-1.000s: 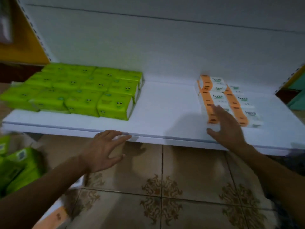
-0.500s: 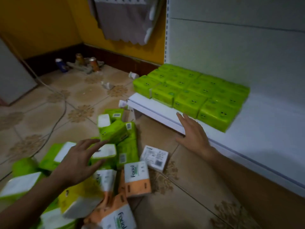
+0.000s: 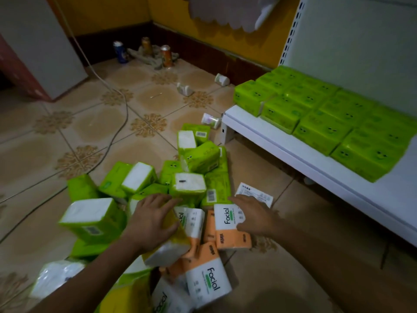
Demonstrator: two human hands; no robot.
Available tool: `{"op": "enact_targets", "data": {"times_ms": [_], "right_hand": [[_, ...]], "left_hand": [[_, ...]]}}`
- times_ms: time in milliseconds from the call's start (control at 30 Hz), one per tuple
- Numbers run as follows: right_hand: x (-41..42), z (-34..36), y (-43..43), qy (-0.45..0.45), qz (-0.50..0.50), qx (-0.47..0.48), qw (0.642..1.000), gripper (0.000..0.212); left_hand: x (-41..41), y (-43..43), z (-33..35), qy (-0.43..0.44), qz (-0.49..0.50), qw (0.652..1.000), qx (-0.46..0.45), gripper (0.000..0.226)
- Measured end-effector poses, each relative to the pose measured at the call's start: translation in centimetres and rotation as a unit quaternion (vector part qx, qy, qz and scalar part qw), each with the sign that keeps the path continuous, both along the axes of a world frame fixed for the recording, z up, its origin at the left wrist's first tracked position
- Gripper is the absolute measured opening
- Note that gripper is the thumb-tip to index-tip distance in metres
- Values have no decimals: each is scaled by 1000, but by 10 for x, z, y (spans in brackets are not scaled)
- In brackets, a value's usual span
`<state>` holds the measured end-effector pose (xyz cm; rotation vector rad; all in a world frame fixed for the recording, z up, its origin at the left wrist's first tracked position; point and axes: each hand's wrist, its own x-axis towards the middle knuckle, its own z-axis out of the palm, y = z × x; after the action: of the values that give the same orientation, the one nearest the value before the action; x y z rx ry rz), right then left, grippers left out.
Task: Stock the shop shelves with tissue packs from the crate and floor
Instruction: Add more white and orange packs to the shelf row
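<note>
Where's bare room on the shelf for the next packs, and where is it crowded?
Bare shelf runs as a strip between the green packs and the front edge, and widens right of that block. The floor between the pile and shelf is open too. The pile under the left hand and right hand is crowded.

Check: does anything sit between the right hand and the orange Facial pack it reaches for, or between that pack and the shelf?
Nothing visible does. The right hand lies on the orange Facial pack; only bare tile separates it from the shelf. Green packs fill the shelf's left end, with free board to their right.
</note>
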<state>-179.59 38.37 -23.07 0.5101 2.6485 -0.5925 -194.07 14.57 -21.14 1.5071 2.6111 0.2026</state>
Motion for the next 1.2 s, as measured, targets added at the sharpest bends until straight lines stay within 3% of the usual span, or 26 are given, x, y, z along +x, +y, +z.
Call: {"op": "enact_targets", "data": {"times_ms": [133,267,433,567,700,833,900,1000,1100,1200], "right_hand": [[4,-15,-4,-45,-19,-29,998,91],[6,-30,-5,-26,-62,-45,997,99],[5,-27,-13,-7,-128,-78,989,105],[3,-23,-11,39,-160,-71,984,66],[4,-23,-9,90,-197,-122,968,42],[9,-19,-7,122,-213,-192,950,45],[13,-10,-5,166,-203,-177,949,51],[30,17,2,251,-179,-93,947,37],[57,49,15,323,-174,-74,927,34],[86,70,37,405,-202,-33,891,42]], "left_hand": [[1,14,6,43,-24,999,-20,45],[6,21,12,0,52,997,-52,44],[7,15,10,-17,63,996,-67,52],[14,24,14,-3,116,991,-62,56],[13,33,14,20,155,985,-77,60],[21,41,11,-18,76,996,-40,70],[29,51,12,-59,47,997,9,81],[43,79,16,-186,73,978,61,63],[60,116,35,-399,113,904,107,78],[84,154,65,-547,88,822,130,50]]}}
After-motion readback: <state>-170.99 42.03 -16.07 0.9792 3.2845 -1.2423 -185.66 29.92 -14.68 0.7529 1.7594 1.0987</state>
